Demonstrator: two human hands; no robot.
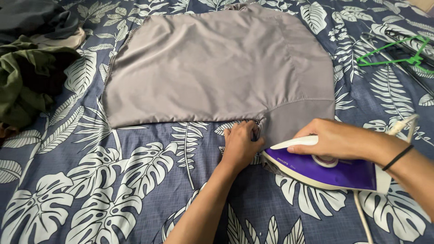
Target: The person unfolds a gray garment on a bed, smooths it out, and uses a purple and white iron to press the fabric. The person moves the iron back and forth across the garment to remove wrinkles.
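A: What is each of the hands doing?

B: The right hand (337, 140) is wrapped round the white handle of a purple and white steam iron (323, 171), fingers curled over the top. The iron lies low on the bed, its pointed nose at the near edge of a grey garment (217, 68), just beside the left hand (239, 143). A black band sits on the right wrist.

A: And the left?

B: It has the garment's near hem pinched between curled fingers, knuckles up, pressing the cloth down against the bedsheet (113, 180). The two hands are close together, nearly touching at the iron's tip.

A: How does the garment lie?

B: Spread flat across the middle of the bed, mostly smooth, with a seam curving down its right side. A flap at its near right corner hangs lower than the rest of the hem, and that is where the iron meets it.

A: What is the sheet like?

B: Blue-grey, printed with large white leaves.

A: Anything else around?

B: A heap of rumpled clothes (31, 63), olive green and dark grey, lies at the far left edge, well apart from the hands. At the far right, a green plastic hanger (398, 52) rests among some metal wire hangers. The iron's white cord (361, 217) trails from its back end toward the near edge.
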